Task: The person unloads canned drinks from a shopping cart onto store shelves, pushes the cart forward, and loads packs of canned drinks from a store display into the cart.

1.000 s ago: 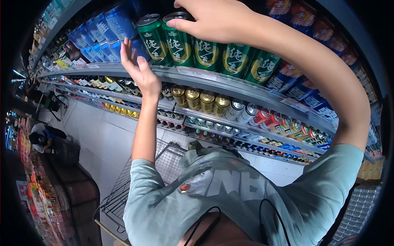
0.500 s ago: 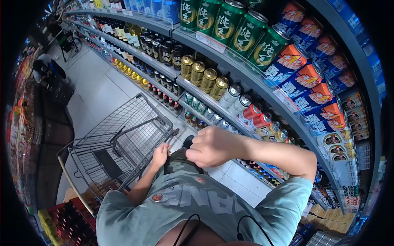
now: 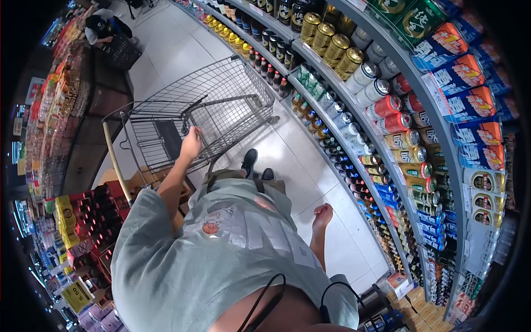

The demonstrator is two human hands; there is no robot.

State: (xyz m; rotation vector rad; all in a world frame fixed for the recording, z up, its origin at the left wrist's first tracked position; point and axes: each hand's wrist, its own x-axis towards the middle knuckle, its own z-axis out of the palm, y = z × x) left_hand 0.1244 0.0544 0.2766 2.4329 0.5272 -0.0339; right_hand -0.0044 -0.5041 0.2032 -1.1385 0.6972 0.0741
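My left hand (image 3: pixel 191 143) is over the near side of the metal shopping cart (image 3: pixel 221 119); its fingers look curled, and whether they touch the cart or hold anything is hidden. On the other side of my body, my right hand (image 3: pixel 322 214) hangs above the floor tiles with its fingers curled; nothing shows in it. The cart's pale handle bar (image 3: pixel 115 160) lies farther left than my left hand. Both of my shoes (image 3: pixel 250 161) show below my shirt.
Curved shelves of cans (image 3: pixel 395 105) and bottles run down the right side. Packaged goods (image 3: pixel 69 99) line the left. A person (image 3: pixel 102 29) with a dark basket (image 3: pixel 120 52) is at the upper left. Red crates of bottles (image 3: pixel 102 221) stand at the lower left.
Both hands have come down from the green cans on the upper shelf and moved apart. The view has turned, and the cart now shows higher up.
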